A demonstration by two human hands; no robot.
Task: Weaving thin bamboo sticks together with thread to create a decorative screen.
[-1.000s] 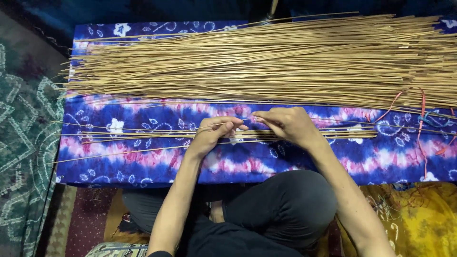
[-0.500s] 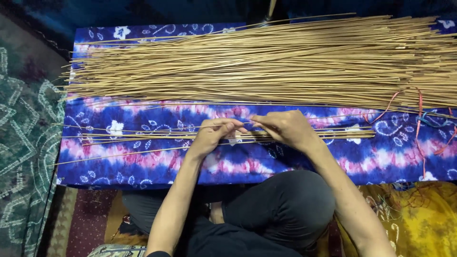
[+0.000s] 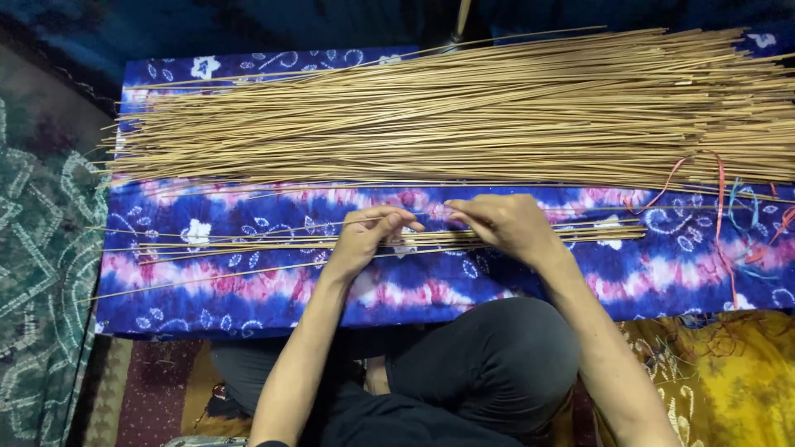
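Note:
A small bundle of thin tan sticks (image 3: 248, 240) lies lengthwise across a blue, pink and white patterned cloth (image 3: 273, 290). My left hand (image 3: 368, 236) pinches this bundle near its middle, fingers curled around the sticks. My right hand (image 3: 509, 225) rests just to the right, its fingers pressed over the same sticks. Both hands almost touch. Behind them, a large heap of long tan sticks (image 3: 464, 108) spreads across the far half of the cloth.
Loose red, orange and blue threads (image 3: 729, 207) lie on the cloth at the right. A green patterned textile (image 3: 41, 248) covers the left, a yellow one (image 3: 729, 372) the lower right. My crossed legs in dark trousers (image 3: 472, 364) sit below the cloth's near edge.
Both hands stay on the small bundle with only slight finger shifts. The sticks and the heap have not visibly moved.

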